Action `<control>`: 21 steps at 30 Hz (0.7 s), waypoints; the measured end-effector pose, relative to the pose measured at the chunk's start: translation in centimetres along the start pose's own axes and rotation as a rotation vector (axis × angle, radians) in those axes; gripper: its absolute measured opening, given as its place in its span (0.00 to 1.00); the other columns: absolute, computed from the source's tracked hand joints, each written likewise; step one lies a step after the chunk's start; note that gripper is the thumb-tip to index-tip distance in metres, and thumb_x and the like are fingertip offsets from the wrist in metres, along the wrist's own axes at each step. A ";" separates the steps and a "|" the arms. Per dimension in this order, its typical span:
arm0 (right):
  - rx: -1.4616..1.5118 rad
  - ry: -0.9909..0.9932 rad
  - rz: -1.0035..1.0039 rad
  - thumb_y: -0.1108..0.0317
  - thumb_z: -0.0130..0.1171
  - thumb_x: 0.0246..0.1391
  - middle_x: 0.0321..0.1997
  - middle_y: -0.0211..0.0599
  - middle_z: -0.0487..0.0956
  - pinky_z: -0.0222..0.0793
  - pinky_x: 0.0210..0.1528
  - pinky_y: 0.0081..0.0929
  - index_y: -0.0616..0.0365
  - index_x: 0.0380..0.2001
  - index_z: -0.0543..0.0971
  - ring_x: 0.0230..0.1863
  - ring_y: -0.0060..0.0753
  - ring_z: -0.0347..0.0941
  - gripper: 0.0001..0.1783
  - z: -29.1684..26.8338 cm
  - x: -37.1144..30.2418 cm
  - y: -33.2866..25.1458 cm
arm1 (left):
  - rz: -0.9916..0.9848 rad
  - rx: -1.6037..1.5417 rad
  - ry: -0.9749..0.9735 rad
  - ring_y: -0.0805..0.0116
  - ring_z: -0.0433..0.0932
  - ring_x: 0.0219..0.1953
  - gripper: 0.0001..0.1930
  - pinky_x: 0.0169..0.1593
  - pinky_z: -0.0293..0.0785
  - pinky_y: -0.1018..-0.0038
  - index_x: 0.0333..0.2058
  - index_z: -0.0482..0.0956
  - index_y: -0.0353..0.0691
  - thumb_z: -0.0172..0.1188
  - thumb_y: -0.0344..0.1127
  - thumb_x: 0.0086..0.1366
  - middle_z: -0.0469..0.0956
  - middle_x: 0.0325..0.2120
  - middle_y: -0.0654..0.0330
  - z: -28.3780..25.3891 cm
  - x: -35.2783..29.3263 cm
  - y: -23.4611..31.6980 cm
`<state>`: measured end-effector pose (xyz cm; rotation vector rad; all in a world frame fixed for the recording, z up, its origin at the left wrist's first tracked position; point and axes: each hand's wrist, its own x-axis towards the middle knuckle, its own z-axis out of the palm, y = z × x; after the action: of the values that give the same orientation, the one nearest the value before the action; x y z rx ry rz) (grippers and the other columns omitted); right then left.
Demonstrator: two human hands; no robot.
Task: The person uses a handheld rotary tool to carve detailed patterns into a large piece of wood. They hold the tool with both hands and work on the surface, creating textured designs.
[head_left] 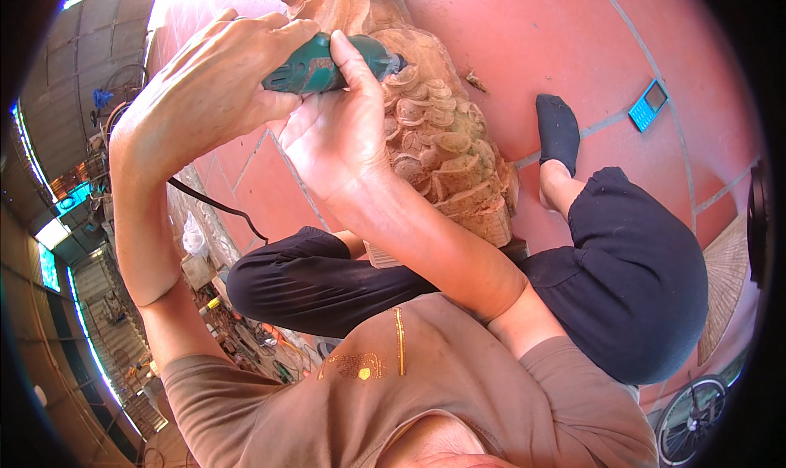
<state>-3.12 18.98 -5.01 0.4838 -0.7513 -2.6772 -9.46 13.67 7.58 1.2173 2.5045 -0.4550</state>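
A green handheld rotary grinder (315, 65) lies across both my hands, pointing right. My left hand (225, 71) is closed round its rear end from above, back of the hand up. Palm up, my right hand (340, 132) grips its front half, the thumb laid over the body and the other fingers mostly hidden. The tool's dark tip meets the upper part of a reddish-brown carving (442, 140), which looks like wood. Rows of overlapping, scale-like curls cover it, and smoother flowing shapes rise at its far end. It lies between my legs.
Red floor tiles (508, 26) surround the carving. A blue keypad phone (649, 105) lies to the right, beyond my dark-socked foot (558, 132). A black cord (217, 202) runs at left, near cluttered tools. A woven hat (725, 284) and a spoked wheel (692, 419) are at lower right.
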 end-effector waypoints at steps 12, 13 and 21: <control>0.021 0.013 0.002 0.49 0.51 0.69 0.59 0.32 0.79 0.62 0.70 0.41 0.54 0.55 0.75 0.62 0.38 0.74 0.22 -0.1 0.0 -0.1 | 0.012 0.038 -0.034 0.46 0.77 0.52 0.28 0.58 0.69 0.59 0.54 0.75 0.34 0.67 0.38 0.54 0.80 0.45 0.44 -0.1 0.2 -0.2; 0.018 0.004 0.003 0.49 0.51 0.69 0.59 0.32 0.79 0.62 0.70 0.41 0.53 0.55 0.75 0.62 0.38 0.74 0.22 -0.1 0.0 -0.1 | 0.013 0.049 -0.037 0.46 0.77 0.53 0.29 0.59 0.69 0.59 0.54 0.75 0.34 0.67 0.38 0.54 0.80 0.46 0.44 -0.1 0.2 -0.2; -0.011 0.017 -0.013 0.49 0.51 0.70 0.59 0.31 0.79 0.62 0.70 0.40 0.53 0.55 0.74 0.62 0.36 0.73 0.22 0.2 -0.7 0.1 | -0.059 -0.022 -0.161 0.42 0.77 0.50 0.34 0.60 0.68 0.56 0.59 0.74 0.36 0.68 0.37 0.52 0.80 0.46 0.44 -0.9 0.5 -0.1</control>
<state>-2.52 19.30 -4.62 0.5096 -0.7307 -2.6844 -9.92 14.35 8.24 1.0569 2.4072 -0.5168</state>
